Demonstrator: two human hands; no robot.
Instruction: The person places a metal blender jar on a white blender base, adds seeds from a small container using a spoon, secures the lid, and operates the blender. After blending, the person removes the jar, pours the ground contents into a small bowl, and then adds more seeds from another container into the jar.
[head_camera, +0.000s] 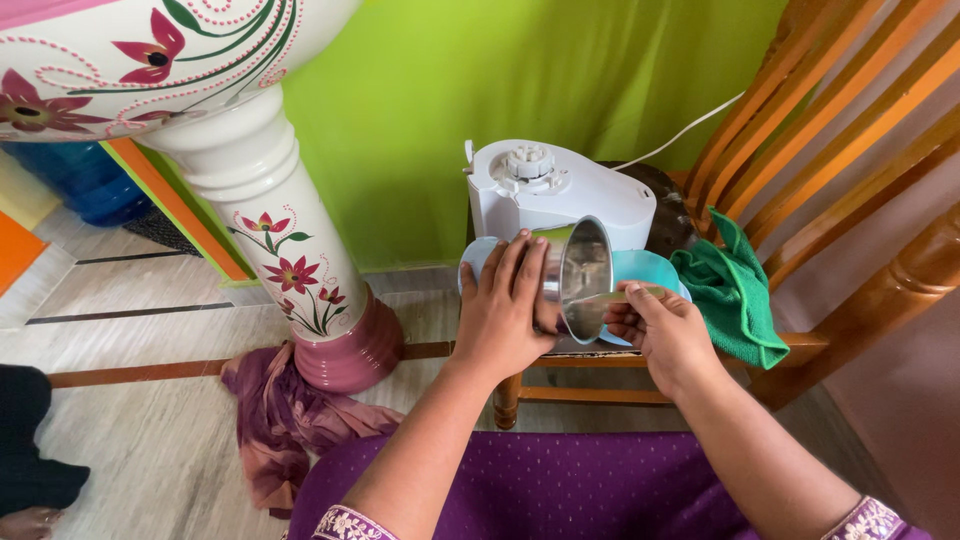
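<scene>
My left hand (502, 312) grips a shiny steel jar (580, 270), tilted on its side with its open mouth facing me. My right hand (665, 330) holds a thin metal spoon-like tool (615, 297) whose tip reaches into the jar's mouth. Behind the jar stands a white mixer base (560, 195) on a wooden chair seat, with a light blue plate (650, 268) underneath the jar.
A green cloth (735, 290) lies on the chair seat at right, under the chair's wooden back (850, 130). A white floral washbasin pedestal (290, 260) stands at left with a purple cloth (275, 420) at its foot. A white cord (680, 135) runs behind the mixer.
</scene>
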